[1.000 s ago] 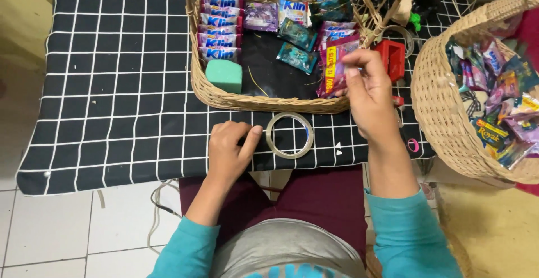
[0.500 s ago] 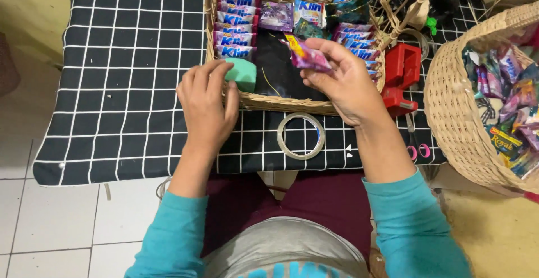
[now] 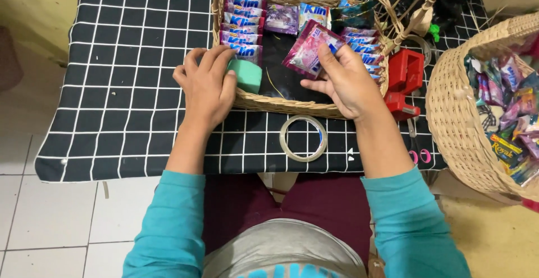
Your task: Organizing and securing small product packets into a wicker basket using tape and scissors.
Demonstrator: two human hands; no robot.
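Here, pink sachet [image 3: 310, 49] pinched in right hand [image 3: 348, 81], over basket [image 3: 292, 105].

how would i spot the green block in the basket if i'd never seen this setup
Start at the oval wicker basket on the black cloth with a white grid. Look at its near left corner, where the left hand rests on the rim. The green block sits at those fingertips: plain, matte and boxy, while everything else in the basket is a shiny printed sachet.
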